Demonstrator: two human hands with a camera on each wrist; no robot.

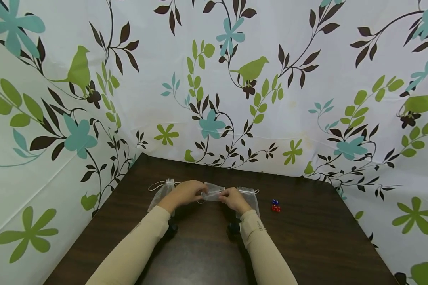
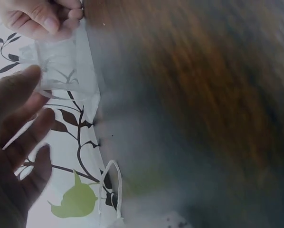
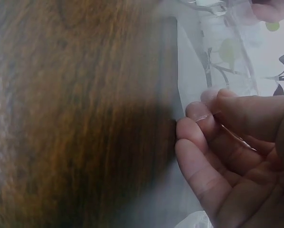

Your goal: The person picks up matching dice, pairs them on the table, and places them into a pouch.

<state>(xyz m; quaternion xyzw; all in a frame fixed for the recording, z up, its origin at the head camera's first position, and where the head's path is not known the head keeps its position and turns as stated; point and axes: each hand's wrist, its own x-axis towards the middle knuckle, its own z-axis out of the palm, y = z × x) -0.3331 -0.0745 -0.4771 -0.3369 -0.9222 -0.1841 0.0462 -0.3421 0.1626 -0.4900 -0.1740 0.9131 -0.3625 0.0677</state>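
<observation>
Cream sleeves (image 1: 269,253), 5 and 7 o'clock | sheer bag (image 1: 213,192): likely light, limp, snag-prone; take edges | left grip (image 1: 185,194) pinches 9-o'clock end, right grip (image 1: 236,200) 3-o'clock end

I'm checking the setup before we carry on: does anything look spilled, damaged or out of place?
Nothing stands out. The red dice and blue dice sit together on the table, and the sheer bag between the left hand and right hand shows no visible tear.
</observation>
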